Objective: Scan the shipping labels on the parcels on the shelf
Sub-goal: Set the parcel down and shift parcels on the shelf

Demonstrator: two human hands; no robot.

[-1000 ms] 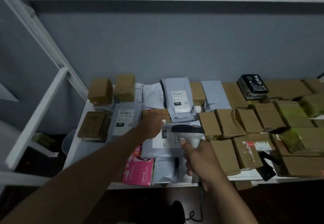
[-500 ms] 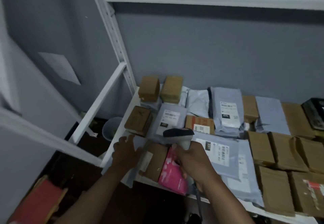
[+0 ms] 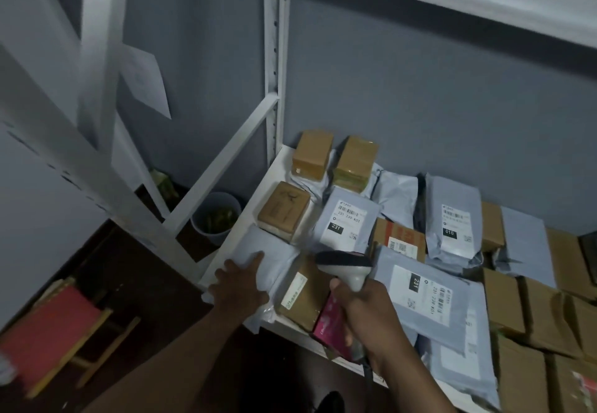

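Left hand [image 3: 240,286] flat on grey mailer [image 3: 271,251], lower centre; right hand [image 3: 365,309] gripping scanner [image 3: 344,265]. Mid-scan; next, aiming at brown box [image 3: 300,293] label.

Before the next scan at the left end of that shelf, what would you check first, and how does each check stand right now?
1. Scanner in hand: ok. The right hand grips the barcode scanner by its handle.
2. Parcel steadied: ok. The left hand rests on the grey mailer bag at the shelf's front left corner.
3. Label facing up on that bag: not ok. Only a blank grey surface shows.
4. Scanner aimed at a label: cannot tell. Its head sits above the brown box, whose white label faces up.
5. Parcel secure on the shelf: not ok. The bag's corner hangs over the front edge.
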